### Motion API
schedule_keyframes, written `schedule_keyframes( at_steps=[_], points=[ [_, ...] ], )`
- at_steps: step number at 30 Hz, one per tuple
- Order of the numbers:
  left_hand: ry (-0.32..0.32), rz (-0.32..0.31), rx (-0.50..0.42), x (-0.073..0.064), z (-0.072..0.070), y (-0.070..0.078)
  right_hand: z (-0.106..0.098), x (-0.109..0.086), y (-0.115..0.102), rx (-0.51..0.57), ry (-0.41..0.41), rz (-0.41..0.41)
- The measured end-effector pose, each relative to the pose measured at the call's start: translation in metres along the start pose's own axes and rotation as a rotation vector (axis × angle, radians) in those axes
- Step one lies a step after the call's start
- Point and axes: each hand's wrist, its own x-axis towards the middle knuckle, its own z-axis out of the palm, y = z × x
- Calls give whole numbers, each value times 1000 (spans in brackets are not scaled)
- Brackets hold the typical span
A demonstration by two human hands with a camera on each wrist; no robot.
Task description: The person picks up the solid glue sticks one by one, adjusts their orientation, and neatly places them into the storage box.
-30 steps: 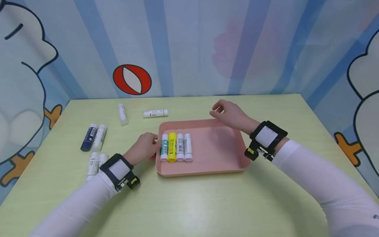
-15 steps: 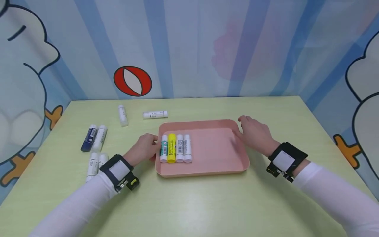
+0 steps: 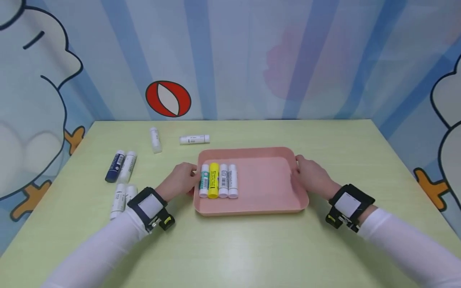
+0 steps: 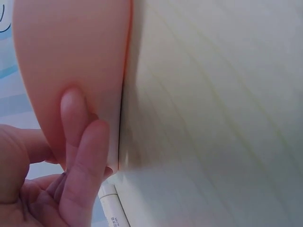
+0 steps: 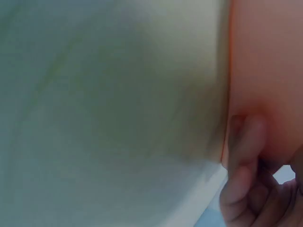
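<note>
A pink tray (image 3: 268,180) lies on the table with a row of glue sticks along its left side. One is green-labelled (image 3: 204,182), one is yellow (image 3: 213,181), and two are white, the left one (image 3: 223,182) beside the other (image 3: 233,182). My left hand (image 3: 180,179) pinches the tray's left wall; in the left wrist view its fingers (image 4: 75,111) press against the outside of that wall. My right hand (image 3: 315,178) grips the right wall, thumb at the rim, with fingers (image 5: 246,142) on the outer face in the right wrist view.
Left of the tray lie a navy glue stick (image 3: 115,166), a white one (image 3: 127,167) beside it, and two more white ones (image 3: 118,202) partly behind the left wrist. At the back are a white tube (image 3: 155,140) and another white stick (image 3: 194,139). A patterned backdrop (image 3: 241,60) stands behind the table.
My right hand has come from above the tray's back right corner, out to the right and down, and now holds the right wall. The left hand stays at the left wall.
</note>
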Motion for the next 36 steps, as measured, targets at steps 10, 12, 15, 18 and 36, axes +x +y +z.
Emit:
schedule_keyframes(
  at_steps=[10,12,15,18,36],
  points=[
    [5,-8,-1,0,2,-2,6,1,4,57,11,-8],
    [2,-1,2,-3,0,-3,6,2,4,55,13,-6],
    [24,14,56,-11,-7,-6,7,2,3,45,15,1],
    [88,50,145,-22,-20,-10,7,2,3,31,26,-6],
    [393,46,480,-113,-62,-59,8,3,2,35,55,-25]
  ],
)
